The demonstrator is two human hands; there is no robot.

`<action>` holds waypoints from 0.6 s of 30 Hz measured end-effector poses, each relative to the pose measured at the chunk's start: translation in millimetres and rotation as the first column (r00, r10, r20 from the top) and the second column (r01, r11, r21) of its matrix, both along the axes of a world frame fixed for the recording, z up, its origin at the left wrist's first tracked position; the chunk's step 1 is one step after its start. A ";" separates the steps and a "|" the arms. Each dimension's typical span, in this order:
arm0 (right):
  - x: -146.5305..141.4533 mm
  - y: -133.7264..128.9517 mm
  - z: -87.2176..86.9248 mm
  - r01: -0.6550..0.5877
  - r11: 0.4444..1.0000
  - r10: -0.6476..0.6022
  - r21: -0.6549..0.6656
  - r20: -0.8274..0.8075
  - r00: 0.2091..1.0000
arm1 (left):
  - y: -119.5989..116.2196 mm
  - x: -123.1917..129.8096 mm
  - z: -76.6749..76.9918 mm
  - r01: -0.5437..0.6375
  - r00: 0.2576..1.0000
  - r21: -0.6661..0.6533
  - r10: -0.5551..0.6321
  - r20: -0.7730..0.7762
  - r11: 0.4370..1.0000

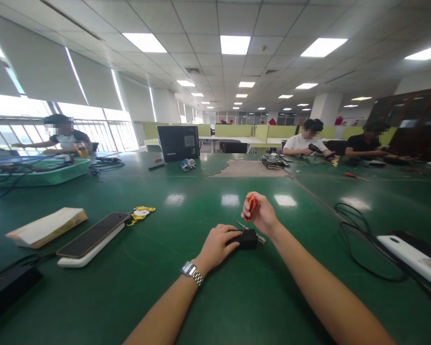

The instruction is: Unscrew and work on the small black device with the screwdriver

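A small black box (pixel 249 239) lies on the green table (pixel 143 297) in front of me. My left hand (pixel 219 243), with a metal watch (pixel 192 272) on its wrist, grips the box's left end. My right hand (pixel 261 213) is closed around the orange and black handle of a screwdriver (pixel 252 205). The screwdriver points down, its thin shaft meeting the top of the box; the very tip is hard to make out. A small metal piece (pixel 261 239) shows at the box's right side.
At left are a phone (pixel 93 235), a paper packet (pixel 48 225) and a green basket (pixel 53 175) of cables. A black cable (pixel 348 249) and white device (pixel 413 258) lie at right. A monitor (pixel 178 143) stands farther back. Three people sit beyond.
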State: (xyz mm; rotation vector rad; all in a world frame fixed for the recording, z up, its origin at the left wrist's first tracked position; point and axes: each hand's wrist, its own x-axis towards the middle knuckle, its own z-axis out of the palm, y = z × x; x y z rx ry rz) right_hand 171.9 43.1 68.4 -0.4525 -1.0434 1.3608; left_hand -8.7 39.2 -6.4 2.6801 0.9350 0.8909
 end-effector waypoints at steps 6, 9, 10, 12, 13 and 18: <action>-16.4 -6.9 -0.2 -0.114 0.993 0.114 0.034 -0.011 0.993 | -1.4 0.3 -2.2 -0.006 1.000 -0.019 0.007 0.008 1.000; -17.3 -7.0 -1.7 -0.035 0.999 0.034 0.022 0.004 0.999 | -2.8 0.5 -2.0 -0.009 1.000 -0.027 0.009 0.012 1.000; -16.2 -6.6 -1.5 0.002 1.000 -0.002 0.013 0.019 1.000 | -3.1 0.5 -1.8 -0.008 1.000 -0.032 0.009 0.013 0.999; -12.7 -5.7 0.0 0.059 0.998 -0.059 0.004 0.040 0.997 | -3.7 0.4 -1.5 -0.008 1.000 -0.044 0.008 0.014 0.999; -10.6 -5.3 1.1 0.073 0.997 -0.073 0.005 0.042 0.996 | -3.9 0.3 -1.4 -0.009 1.000 -0.047 0.010 0.014 0.999; -3.4 -4.3 5.3 0.101 0.995 -0.100 0.024 -0.017 0.995 | -4.5 -0.3 -1.5 -0.019 1.000 -0.058 0.020 0.010 0.998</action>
